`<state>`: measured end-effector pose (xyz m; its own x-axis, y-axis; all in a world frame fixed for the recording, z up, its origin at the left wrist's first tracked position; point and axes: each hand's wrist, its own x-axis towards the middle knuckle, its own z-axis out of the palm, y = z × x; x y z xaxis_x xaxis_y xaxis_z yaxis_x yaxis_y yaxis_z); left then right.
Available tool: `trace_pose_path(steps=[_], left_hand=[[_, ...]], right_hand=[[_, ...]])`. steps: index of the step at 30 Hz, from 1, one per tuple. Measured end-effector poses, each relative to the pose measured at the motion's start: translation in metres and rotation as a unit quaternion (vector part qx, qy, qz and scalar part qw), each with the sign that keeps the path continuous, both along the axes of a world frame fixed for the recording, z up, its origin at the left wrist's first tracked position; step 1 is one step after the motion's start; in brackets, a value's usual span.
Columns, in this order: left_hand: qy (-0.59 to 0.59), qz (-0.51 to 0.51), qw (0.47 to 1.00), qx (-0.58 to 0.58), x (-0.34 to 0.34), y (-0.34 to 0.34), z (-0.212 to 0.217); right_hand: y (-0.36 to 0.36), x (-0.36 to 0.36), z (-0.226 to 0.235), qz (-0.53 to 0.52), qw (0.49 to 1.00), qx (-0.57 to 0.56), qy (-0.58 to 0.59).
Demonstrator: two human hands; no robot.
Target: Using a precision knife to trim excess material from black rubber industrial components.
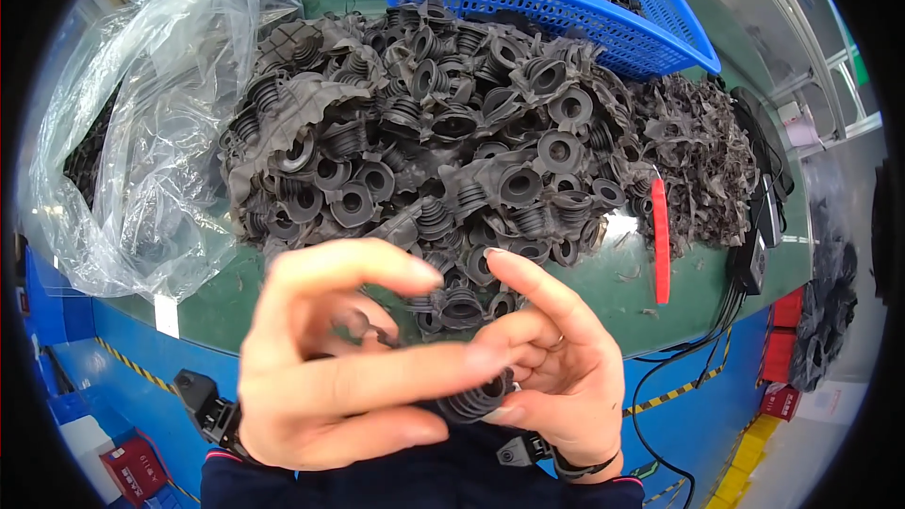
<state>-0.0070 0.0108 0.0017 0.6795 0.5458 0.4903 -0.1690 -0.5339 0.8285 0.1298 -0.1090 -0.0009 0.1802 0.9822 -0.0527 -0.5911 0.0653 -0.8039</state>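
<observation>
Close to my body, my right hand (573, 363) grips a black ribbed rubber boot (474, 402) between thumb and fingers, its index finger raised. My left hand (306, 368) curls beside it, slightly blurred, with one finger reaching across to the boot's upper edge. A torn dark scrap of rubber (366, 328) shows among the left hand's curved fingers; part of it is hidden. Just beyond both hands lies a large heap of black rubber boots (443, 141), many still joined by thin ragged sheets.
A blue perforated basket (547, 5) with more boots stands at the back. Clear plastic bags (160, 132) lie at left. At right are a red-handled tool (661, 240), a pile of rubber scraps (698, 155) and black cables (745, 273). The green table (203, 320) has its edge near me.
</observation>
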Motion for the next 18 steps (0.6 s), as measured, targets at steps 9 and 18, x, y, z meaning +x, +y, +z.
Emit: trace_pose_path(steps=[9, 18], left_hand=[[0.102, 0.002, 0.979, 0.176, -0.002, 0.002, 0.022], [0.104, 0.026, 0.990, 0.088, -0.001, -0.010, 0.019]], right_hand=[[0.004, -0.003, 0.013, -0.103, 0.972, -0.049, -0.204], [-0.002, -0.020, -0.008, -0.228, 0.913, 0.033, -0.336]])
